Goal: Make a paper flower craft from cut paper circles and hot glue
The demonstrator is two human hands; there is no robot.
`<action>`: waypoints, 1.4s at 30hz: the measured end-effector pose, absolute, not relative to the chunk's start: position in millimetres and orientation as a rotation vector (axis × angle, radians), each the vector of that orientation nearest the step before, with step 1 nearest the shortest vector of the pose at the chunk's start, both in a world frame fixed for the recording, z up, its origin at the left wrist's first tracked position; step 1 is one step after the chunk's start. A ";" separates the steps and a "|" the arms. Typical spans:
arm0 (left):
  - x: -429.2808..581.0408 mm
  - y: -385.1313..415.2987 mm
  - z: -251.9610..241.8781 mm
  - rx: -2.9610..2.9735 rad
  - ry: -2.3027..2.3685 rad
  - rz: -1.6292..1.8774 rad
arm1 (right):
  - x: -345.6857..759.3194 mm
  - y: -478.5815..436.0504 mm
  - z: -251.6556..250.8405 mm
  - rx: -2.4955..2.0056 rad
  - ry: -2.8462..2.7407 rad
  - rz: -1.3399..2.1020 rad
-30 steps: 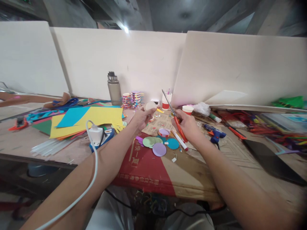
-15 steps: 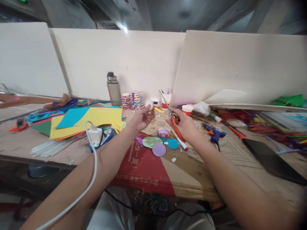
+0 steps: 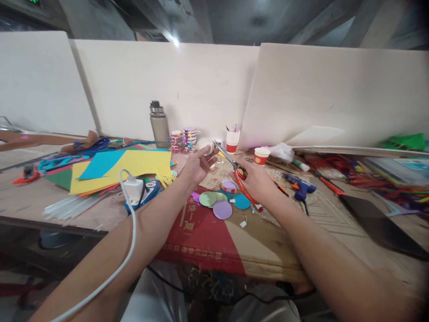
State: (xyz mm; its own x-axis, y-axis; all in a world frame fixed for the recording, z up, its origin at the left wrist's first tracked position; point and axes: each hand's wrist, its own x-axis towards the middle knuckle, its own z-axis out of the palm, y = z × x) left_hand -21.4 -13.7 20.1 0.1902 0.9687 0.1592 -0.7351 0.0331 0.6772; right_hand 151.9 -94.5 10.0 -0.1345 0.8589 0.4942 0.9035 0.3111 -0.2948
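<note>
My left hand (image 3: 197,164) holds a small white paper cup (image 3: 205,145) above the table, its fingers wrapped round it. My right hand (image 3: 256,183) grips red-handled scissors (image 3: 231,166), whose blades point up and left and almost touch the cup. Below both hands lie several paper circles: green (image 3: 208,198), purple (image 3: 222,209) and blue (image 3: 241,201), plus a small round lid (image 3: 229,186), on a brown and red cardboard sheet (image 3: 214,237).
Yellow and blue paper sheets (image 3: 127,163) lie at the left beside a white charger and cable (image 3: 133,190). A grey bottle (image 3: 159,124), stacked decorated cups (image 3: 183,139), two red-and-white cups (image 3: 261,156) and a blue glue gun (image 3: 300,187) stand behind. White boards wall the back.
The scissors have tilted from nearly upright down to the left, tips now at the cup. My left hand has turned the cup slightly and my right hand has dropped a little.
</note>
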 end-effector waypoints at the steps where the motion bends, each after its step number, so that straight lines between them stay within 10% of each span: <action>1: -21.5 -12.1 19.2 0.730 0.405 1.387 | 151.7 -94.6 10.1 -1.603 -2.002 -0.131; 42: -18.4 -9.3 9.7 0.824 0.401 1.452 | 147.3 -98.9 19.6 -1.847 -2.072 -0.348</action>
State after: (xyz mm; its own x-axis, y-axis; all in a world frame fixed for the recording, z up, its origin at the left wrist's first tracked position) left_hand -18.4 -9.3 9.7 0.1179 0.9651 0.2337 -0.7083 -0.0832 0.7010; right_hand 147.3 -98.9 19.6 -0.0949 0.9074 0.4095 0.9913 0.1237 -0.0444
